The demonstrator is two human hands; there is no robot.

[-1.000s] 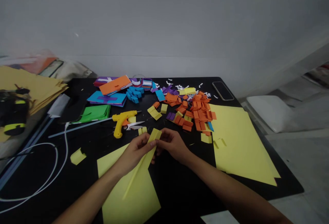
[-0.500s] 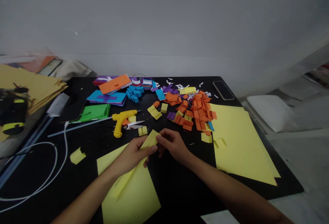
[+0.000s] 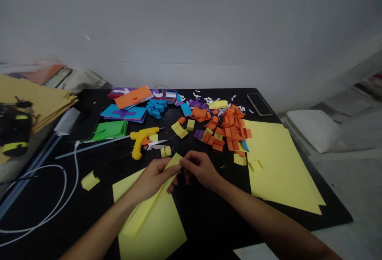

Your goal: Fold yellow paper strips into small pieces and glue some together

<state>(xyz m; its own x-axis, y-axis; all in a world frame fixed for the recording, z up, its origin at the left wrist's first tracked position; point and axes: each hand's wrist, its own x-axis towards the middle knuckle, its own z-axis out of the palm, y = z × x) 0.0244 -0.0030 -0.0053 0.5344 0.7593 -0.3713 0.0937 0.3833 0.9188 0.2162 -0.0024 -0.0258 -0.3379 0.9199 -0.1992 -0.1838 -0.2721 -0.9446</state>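
A long folded strip of yellow paper (image 3: 148, 206) slants up through my hands, over a larger yellow sheet (image 3: 170, 232) on the black table. My left hand (image 3: 156, 177) grips the strip, thumb on top and fingers beneath. At the strip's upper end, my right hand (image 3: 200, 169) pinches the edge between thumb and forefinger. Just beyond my hands lie a small folded yellow piece (image 3: 166, 151), scissors (image 3: 157, 144) and a yellow glue gun (image 3: 140, 140).
Orange folded paper pieces (image 3: 234, 128) are heaped at the centre right, beside a stack of yellow sheets (image 3: 277, 164). A phone (image 3: 259, 104) lies at the far right corner. Green paper (image 3: 110, 130), blue folded paper (image 3: 123, 112) and a white cable (image 3: 66, 184) are on the left.
My right hand has shifted slightly left along with the strip's upper end. The strip's lower end has swung a little to the left. Both hands keep their hold.
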